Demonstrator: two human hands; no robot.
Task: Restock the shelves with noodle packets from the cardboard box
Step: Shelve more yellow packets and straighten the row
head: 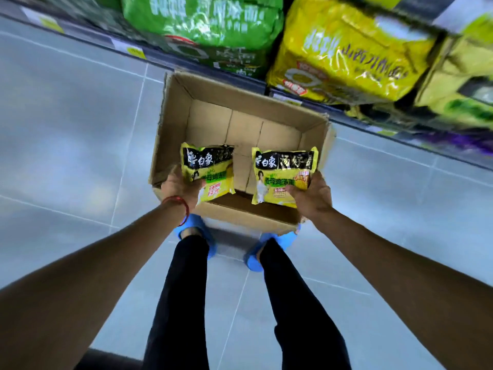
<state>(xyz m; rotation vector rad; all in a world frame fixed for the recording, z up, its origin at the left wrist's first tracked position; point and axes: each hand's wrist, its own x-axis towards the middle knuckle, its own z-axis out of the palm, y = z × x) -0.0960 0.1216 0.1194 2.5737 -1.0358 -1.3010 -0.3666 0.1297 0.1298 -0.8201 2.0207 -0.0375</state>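
From the head camera, looking straight down, the person stands over an open cardboard box (173, 124) that sits on the grey tiled floor (66, 129), just in front of their blue shoes (188, 232). Each hand holds one yellow noodle packet above the box.

The left hand (181, 186) grips the left packet (208, 169) by its lower left corner, with the thumb curled over the front. The right hand (312, 196) grips the right packet (282, 174) by its lower right corner in the same way. The two packets face up, side by side and apart (same black-and-yellow print on both), and the box's bottom flaps show between and beyond them. A red band (178, 206) circles the left wrist.

The shelves (269, 88) run along the far side of the box. They are stocked with big green packs (202, 22) and, to their right, a big yellow pack (346, 54), all blurred. Black trousers (176, 303) fill the lower middle.
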